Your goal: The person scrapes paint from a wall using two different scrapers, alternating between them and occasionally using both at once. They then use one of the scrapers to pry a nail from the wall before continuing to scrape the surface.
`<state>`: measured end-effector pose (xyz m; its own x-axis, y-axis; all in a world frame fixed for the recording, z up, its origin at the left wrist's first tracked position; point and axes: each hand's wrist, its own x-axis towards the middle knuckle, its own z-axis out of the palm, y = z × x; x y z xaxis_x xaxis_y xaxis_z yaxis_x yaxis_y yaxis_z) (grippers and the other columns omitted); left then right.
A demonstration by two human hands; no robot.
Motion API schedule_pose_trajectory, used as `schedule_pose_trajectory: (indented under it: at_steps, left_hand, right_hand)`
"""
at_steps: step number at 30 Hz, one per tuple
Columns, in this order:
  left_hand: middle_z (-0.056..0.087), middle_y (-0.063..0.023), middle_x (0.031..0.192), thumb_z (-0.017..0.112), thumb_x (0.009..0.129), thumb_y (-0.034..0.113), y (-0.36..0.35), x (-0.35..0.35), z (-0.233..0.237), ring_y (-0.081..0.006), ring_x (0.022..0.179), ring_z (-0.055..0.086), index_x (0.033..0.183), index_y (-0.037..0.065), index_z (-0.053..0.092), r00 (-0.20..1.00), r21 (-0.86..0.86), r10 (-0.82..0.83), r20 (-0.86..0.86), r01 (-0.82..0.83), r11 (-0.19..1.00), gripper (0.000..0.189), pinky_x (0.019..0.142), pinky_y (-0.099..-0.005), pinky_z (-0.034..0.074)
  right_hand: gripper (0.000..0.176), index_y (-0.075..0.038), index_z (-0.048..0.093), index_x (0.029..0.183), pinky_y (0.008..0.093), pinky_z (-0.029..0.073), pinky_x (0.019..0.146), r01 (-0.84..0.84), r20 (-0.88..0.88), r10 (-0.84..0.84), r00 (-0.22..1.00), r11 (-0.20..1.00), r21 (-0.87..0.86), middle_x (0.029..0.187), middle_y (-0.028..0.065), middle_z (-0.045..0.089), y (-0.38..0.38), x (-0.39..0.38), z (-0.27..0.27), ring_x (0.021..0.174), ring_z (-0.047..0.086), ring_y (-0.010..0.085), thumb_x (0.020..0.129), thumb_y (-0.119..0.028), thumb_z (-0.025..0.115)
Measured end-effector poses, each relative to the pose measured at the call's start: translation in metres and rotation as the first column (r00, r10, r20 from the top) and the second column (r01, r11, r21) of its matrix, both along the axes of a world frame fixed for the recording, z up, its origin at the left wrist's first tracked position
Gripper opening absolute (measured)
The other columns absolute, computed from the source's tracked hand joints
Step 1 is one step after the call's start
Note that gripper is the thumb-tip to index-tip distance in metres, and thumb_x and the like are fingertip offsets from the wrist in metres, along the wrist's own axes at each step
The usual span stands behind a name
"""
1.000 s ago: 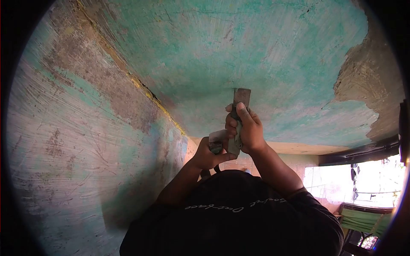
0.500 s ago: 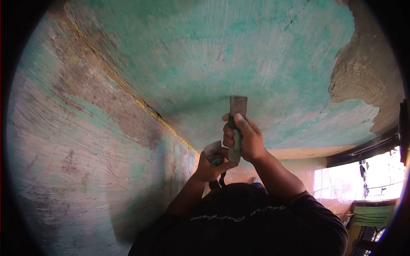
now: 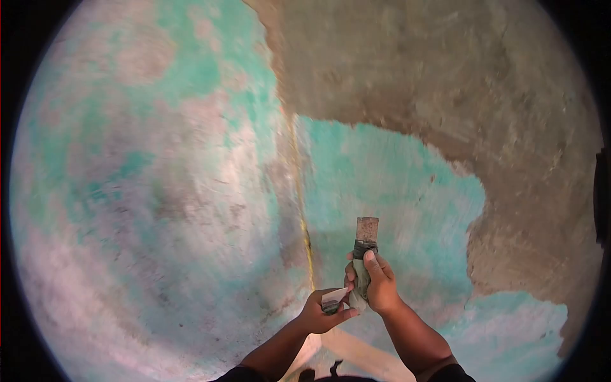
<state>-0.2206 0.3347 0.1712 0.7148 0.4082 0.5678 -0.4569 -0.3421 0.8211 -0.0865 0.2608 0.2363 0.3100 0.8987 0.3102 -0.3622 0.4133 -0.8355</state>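
Note:
My right hand (image 3: 383,290) is closed around the wrapped handle of a scraper (image 3: 367,229), thumb lying along the dark binding below the blade. Its flat, worn metal blade points up, in front of the turquoise wall (image 3: 394,172). Pale grey-green cloth covers the lower part of the handle. Close beside it, my left hand (image 3: 313,317) grips a small flat piece (image 3: 335,295) with a pale face and a dark greenish lower part. The left fingertips are right at the bottom end of the scraper's handle.
A yellowish seam (image 3: 299,191) runs down the corner between two walls. The left wall (image 3: 159,191) has patchy, scratched turquoise and whitish paint. Bare grey-brown plaster (image 3: 407,63) with a ragged edge spreads across the upper right. A pale tan strip (image 3: 363,353) shows low down.
The view has swung so that more bare plaster shows and the window has left the frame. Both hands now appear lower, still holding the scraper and the flat piece.

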Motion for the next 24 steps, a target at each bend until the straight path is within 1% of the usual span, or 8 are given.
schedule_pose_trajectory:
  at_steps: [3,6,10,12,17,18,19,24]
  left_hand:
    - [0.060,0.0015,0.078,0.075,0.076,0.009,-0.009,-0.017,0.040,-0.0021,0.061,0.045,0.107,0.000,0.060,0.993,0.235,0.121,-0.001,-0.118,0.965,0.036,0.058,-0.0195,0.040]
    - [0.064,-0.0039,0.081,0.074,0.075,0.003,-0.041,-0.036,0.068,-0.0056,0.068,0.055,0.102,-0.001,0.062,0.964,0.437,0.257,0.073,-0.262,0.860,0.030,0.063,-0.0219,0.045]
    - [0.067,-0.0075,0.085,0.072,0.075,0.003,-0.057,-0.062,0.119,-0.0083,0.077,0.061,0.101,-0.002,0.063,0.923,0.569,0.385,0.021,-0.327,0.754,0.028,0.070,-0.0240,0.048]
    - [0.067,-0.0063,0.083,0.072,0.076,0.005,-0.088,-0.048,0.103,-0.0078,0.075,0.061,0.102,-0.002,0.063,0.879,0.613,0.474,0.046,-0.399,0.681,0.028,0.069,-0.0230,0.048]
    - [0.066,-0.0033,0.079,0.072,0.077,0.011,-0.153,-0.071,0.145,-0.0064,0.068,0.059,0.108,0.000,0.062,0.745,0.709,0.664,0.064,-0.502,0.495,0.034,0.064,-0.0218,0.047]
    - [0.066,-0.0026,0.078,0.072,0.077,0.012,-0.166,-0.079,0.154,-0.0062,0.066,0.058,0.109,0.000,0.061,0.724,0.714,0.687,0.062,-0.513,0.477,0.036,0.063,-0.0217,0.046]
    - [0.065,-0.0020,0.077,0.071,0.078,0.013,-0.141,-0.045,0.106,-0.0060,0.064,0.057,0.111,0.000,0.061,0.723,0.685,0.688,0.065,-0.533,0.496,0.037,0.062,-0.0215,0.046]
    - [0.063,-0.0043,0.074,0.069,0.080,0.015,-0.170,-0.129,0.128,-0.0089,0.059,0.055,0.117,0.001,0.057,0.670,0.673,0.736,0.094,-0.587,0.449,0.042,0.059,-0.0239,0.045]
  right_hand:
    - [0.043,0.001,0.048,0.106,0.0303,0.046,0.053,-0.149,-0.021,0.152,0.988,0.984,0.099,0.070,0.0078,0.052,-0.001,-0.005,0.034,0.056,0.053,0.0176,0.097,-0.040,0.038]
    - [0.045,-0.001,0.052,0.107,0.0293,0.048,0.052,-0.338,0.056,0.334,0.941,0.914,0.223,0.072,0.0054,0.054,-0.019,-0.013,0.056,0.058,0.055,0.0150,0.097,-0.043,0.040]
    - [0.045,0.000,0.050,0.105,0.0300,0.047,0.051,-0.370,0.157,0.340,0.927,0.898,0.237,0.068,0.0071,0.053,-0.017,-0.032,0.096,0.054,0.054,0.0168,0.096,-0.043,0.041]
    - [0.045,0.000,0.051,0.104,0.0299,0.048,0.051,-0.436,0.261,0.363,0.895,0.837,0.331,0.068,0.0074,0.054,-0.037,-0.015,0.079,0.054,0.054,0.0170,0.096,-0.043,0.042]
    - [0.048,0.000,0.052,0.103,0.0295,0.048,0.051,-0.456,0.355,0.333,0.874,0.816,0.357,0.069,0.0074,0.055,-0.081,-0.032,0.116,0.056,0.055,0.0161,0.095,-0.046,0.043]
    - [0.048,0.000,0.053,0.103,0.0296,0.048,0.051,-0.446,0.361,0.318,0.876,0.820,0.360,0.069,0.0074,0.055,-0.089,-0.039,0.125,0.056,0.055,0.0159,0.094,-0.046,0.043]
    - [0.049,0.000,0.053,0.103,0.0296,0.048,0.051,-0.433,0.400,0.290,0.870,0.836,0.337,0.069,0.0074,0.055,-0.066,-0.005,0.085,0.056,0.055,0.0158,0.094,-0.047,0.043]
    - [0.049,0.000,0.053,0.104,0.0293,0.048,0.049,-0.467,0.446,0.284,0.849,0.799,0.379,0.069,0.0065,0.055,-0.088,-0.090,0.119,0.054,0.054,0.0145,0.094,-0.046,0.043]
